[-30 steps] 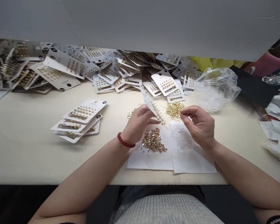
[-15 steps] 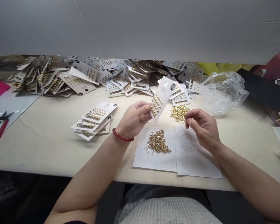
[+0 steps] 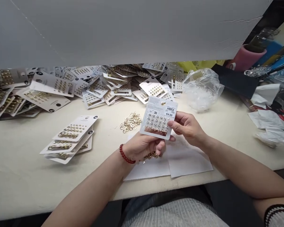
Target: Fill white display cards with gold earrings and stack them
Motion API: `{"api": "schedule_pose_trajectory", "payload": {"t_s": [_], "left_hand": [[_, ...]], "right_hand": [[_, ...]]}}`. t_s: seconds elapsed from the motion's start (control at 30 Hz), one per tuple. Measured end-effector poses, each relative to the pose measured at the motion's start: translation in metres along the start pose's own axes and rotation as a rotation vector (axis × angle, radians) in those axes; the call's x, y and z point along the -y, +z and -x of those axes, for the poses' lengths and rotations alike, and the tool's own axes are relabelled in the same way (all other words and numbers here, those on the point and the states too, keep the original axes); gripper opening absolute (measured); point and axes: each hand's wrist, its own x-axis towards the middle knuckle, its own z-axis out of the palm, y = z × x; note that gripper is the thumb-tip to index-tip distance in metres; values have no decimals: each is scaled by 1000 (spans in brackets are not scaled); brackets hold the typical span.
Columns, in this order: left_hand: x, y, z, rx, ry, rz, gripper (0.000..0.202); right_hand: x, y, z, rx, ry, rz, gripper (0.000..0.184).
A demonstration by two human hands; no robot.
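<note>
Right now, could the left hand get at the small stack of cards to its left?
Probably yes: nothing appears to lie between the left hand and the small stack, while the right hand grips the raised card.

Bright tabletop [image 3: 107,135], deep shadow beneath.

A jewellery workshop, it seems: the bench [image 3: 26,183] bears studded cards [image 3: 119,88] heaped from ten o'clock to one, a stack [image 3: 74,129] at eight and, centrally, a price-labelled card [image 3: 157,116] with loose gold rings [image 3: 132,122] at its nine.
</note>
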Motion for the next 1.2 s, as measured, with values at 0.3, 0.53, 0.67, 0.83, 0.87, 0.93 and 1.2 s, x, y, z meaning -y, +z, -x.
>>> {"api": "schedule_pose_trajectory", "payload": {"t_s": [0.3,0.53,0.67,0.83,0.87,0.93,1.2], "left_hand": [[-9,-7,14,-761,1079,-788,23],[-4,10,-3,-551,1327,-1369,25],[-4,11,-5,-547,1451,-1481,24],[-5,14,1,-547,1457,-1625,21],[-5,15,3,-554,1452,-1645,20],[-4,16,5,-565,1446,-1677,19],[2,26,5,-691,1425,-1729,8]], "right_hand": [[-4,-2,5,-21,-107,339,25],[-3,7,10,-15,-291,647,37],[-1,9,13,15,-442,808,32],[-3,12,16,-6,-528,977,26],[-4,13,17,-11,-540,1007,25],[-5,15,18,-24,-557,1046,25],[-7,22,20,-45,-555,1042,22]]}}
